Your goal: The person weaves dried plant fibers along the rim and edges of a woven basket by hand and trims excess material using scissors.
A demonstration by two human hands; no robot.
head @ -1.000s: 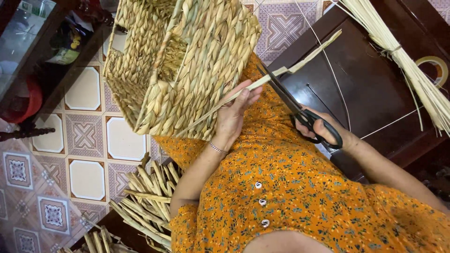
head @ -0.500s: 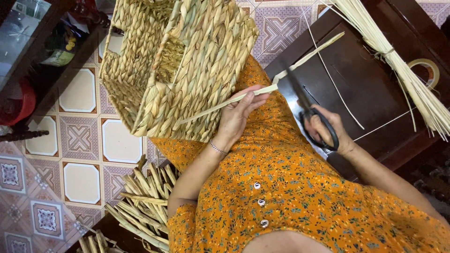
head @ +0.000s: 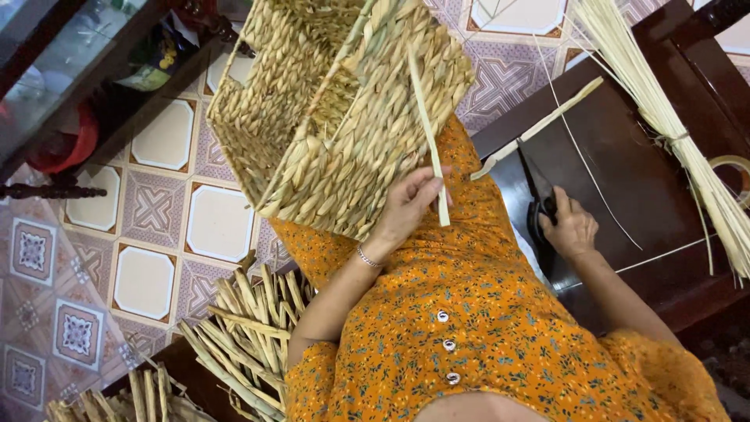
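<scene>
2 grips: both hands busy, each closed on its own thing
Left grip: the left hand (head: pixel 408 205) pinches 1 flat pale straw strip (head: pixel 428 133) between thumb and fingertips; the strip stands nearly upright against the basket's side
Right grip: the right hand (head: pixel 572 227) is folded over the handles of black scissors (head: pixel 539 187), which lie flat on the tabletop, blades pointing away from the body
Basket: a woven rectangular straw basket (head: pixel 336 109) rests tilted on the lap, its open mouth turned toward the floor side, just above the left hand
Tabletop: a dark wooden tabletop (head: pixel 625 172) carries the scissors, a cut strip piece (head: pixel 539 129) lying slantwise just beyond the blades, and a few thin loose strands
Bundle: 1 tied bundle of thin pale reeds (head: pixel 664 117) lies along the tabletop's far edge, with a tape roll (head: pixel 734 168) partly in view beside it
Floor: patterned tiles (head: pixel 156 211) beneath the basket; a heap of thicker dried stalks (head: pixel 250 328) lies near the left elbow
Clothing: orange flowered dress (head: pixel 469 336) with 3 buttons
</scene>
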